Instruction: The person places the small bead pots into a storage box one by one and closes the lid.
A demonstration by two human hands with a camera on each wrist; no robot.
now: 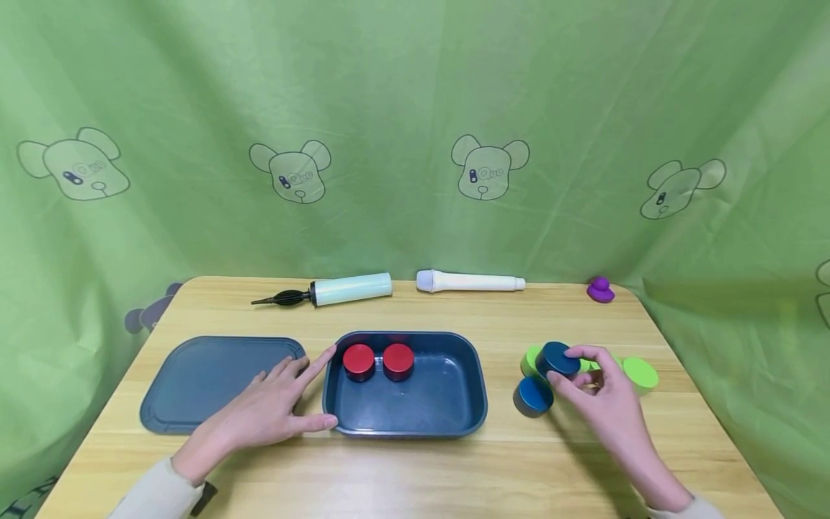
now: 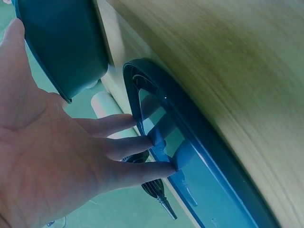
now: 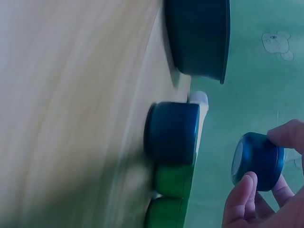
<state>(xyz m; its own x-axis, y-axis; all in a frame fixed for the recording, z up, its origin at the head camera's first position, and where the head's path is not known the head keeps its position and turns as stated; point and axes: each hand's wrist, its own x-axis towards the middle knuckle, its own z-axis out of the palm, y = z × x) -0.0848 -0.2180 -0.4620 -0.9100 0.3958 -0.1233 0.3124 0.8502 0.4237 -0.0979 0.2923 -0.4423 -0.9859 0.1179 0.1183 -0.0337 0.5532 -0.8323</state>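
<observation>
pinching blue cylinder, right hand above wooden table, green curtain behind

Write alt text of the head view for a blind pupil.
A person's right-hand grip holds a blue cylinder above a table, near another blue cylinder and several green cylinders. The left-hand grip rests against a dark blue box containing two red cylinders, its lid to the left. Behind lie a balloon pump, white microphone and purple object.

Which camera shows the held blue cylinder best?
Right wrist view: the held blue cylinder is close up, its side and pale underside visible past the fingers. Head view shows it smaller, from above; left wrist doesn't show it.
</observation>
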